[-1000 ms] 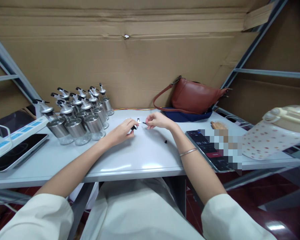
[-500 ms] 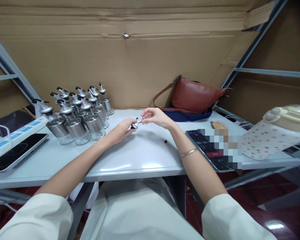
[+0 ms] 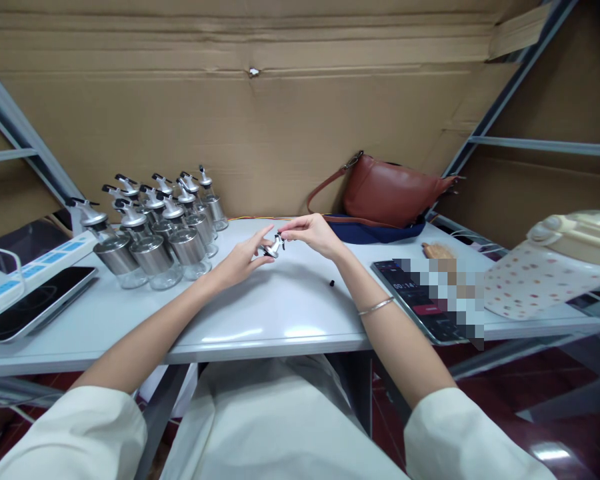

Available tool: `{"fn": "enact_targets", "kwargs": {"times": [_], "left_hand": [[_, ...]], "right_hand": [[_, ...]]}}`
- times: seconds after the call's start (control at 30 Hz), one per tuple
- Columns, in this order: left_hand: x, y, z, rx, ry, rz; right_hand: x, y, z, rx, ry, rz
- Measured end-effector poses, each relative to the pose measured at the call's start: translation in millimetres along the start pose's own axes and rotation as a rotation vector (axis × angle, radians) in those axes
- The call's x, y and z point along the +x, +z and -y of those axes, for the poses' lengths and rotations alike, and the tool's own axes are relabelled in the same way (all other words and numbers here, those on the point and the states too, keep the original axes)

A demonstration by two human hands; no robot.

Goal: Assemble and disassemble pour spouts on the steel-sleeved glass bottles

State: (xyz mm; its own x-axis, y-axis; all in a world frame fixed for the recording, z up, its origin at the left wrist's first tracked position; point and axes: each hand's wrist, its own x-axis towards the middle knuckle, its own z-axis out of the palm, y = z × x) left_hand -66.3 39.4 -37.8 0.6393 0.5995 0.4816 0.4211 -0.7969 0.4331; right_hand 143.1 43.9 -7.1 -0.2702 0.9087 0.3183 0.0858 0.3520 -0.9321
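Observation:
My left hand (image 3: pixel 240 262) holds a silver pour spout (image 3: pixel 275 247) with black parts between thumb and fingers, its index finger lifted and pointing forward. At the spout's upper end, my right hand (image 3: pixel 314 235) pinches the black tip with thumb and fingertips. The fingers partly hide this small part. Both hands are over the middle of the white table (image 3: pixel 280 307). A small black cap (image 3: pixel 332 283) lies on the tabletop, below and right of the spout. To the left stand several glass bottles (image 3: pixel 155 257) with steel sleeves and similar spouts on top.
A power strip (image 3: pixel 40 267) and a black-screened tablet (image 3: pixel 37 303) lie at the left. On the right are a phone (image 3: pixel 405 287) showing a timer, a brown bag (image 3: pixel 390 190) on dark blue cloth, and a dotted jug (image 3: pixel 545 273). Cardboard (image 3: pixel 280 140) walls the back.
My left index finger has lifted off the spout. My right fingers have moved slightly left, onto the spout's top, where a black piece now hangs down on the right side.

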Motion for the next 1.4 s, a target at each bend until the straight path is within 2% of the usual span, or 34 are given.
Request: {"fn": "enact_targets", "kwargs": {"times": [0.23,0.6,0.8,0.97,1.17,1.33,1.4], "left_hand": [[-0.4,-0.9,1.5,-0.013,-0.001,0.02],[-0.8,1.5,3.2,0.033,0.09,0.023],[-1.8,3.9,4.9,0.062,0.136,-0.027],[-2.0,2.7,1.4,0.018,0.094,-0.051],[-0.3,-0.8,-4.3,-0.131,0.006,-0.086],[1.6,-6.3,-2.9,-0.159,0.005,-0.126],[1.8,-7.6,-1.8,-0.159,0.006,-0.124]], "right_hand": [[-0.1,1.3,-0.6,-0.013,-0.008,0.011],[0.8,-0.3,-1.8,-0.097,-0.04,0.085],[1.0,6.3,-2.1,-0.009,-0.022,0.025],[-1.7,5.2,3.5,0.01,0.012,0.023],[-4.8,-0.5,2.2,0.15,0.059,0.12],[-5.6,-0.5,-1.2,0.31,0.188,0.364],[-5.9,-1.1,-0.9,0.373,0.231,0.423]]}}
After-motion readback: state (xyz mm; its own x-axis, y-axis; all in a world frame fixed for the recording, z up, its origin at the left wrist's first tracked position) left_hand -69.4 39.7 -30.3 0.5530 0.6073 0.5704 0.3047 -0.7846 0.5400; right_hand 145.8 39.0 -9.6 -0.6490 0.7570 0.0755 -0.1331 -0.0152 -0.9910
